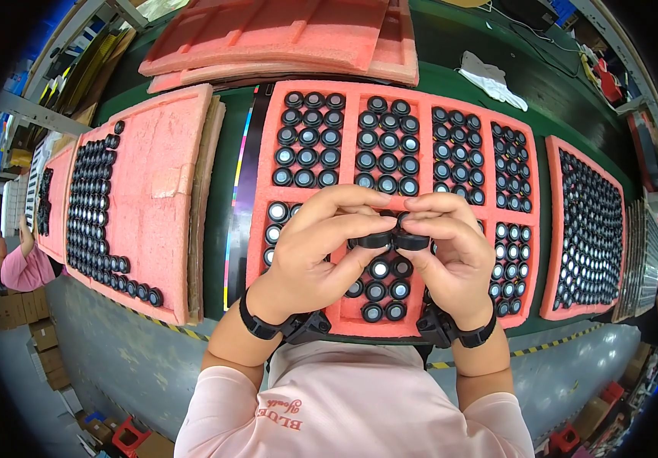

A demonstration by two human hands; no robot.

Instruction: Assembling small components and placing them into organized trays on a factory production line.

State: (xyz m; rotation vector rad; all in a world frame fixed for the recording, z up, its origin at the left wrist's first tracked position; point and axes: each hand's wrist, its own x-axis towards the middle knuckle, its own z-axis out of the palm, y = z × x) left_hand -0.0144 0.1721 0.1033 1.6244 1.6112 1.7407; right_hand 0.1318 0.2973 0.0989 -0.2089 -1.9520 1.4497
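My left hand (317,248) is closed, with thumb and fingers pinching a black round cap-like part (373,241). Right beside it, my right hand (455,252) grips a second black round part (411,242). The two pieces are held close together, edges nearly meeting; the fingers partly hide them. Both hands are above a pink foam tray (352,137) divided into compartments. Rows of similar black round parts with grey or white centres (308,136) stand in these compartments. Several more lie just below my hands, and my hands cover some of the tray's middle.
To the left, another pink foam board (145,191) carries black parts along its left and front edges. A densely filled pink tray (549,305) lies at the right. Stacked pink foam sheets (268,38) and a white glove (493,80) lie behind. Another person (23,263) is at the far left.
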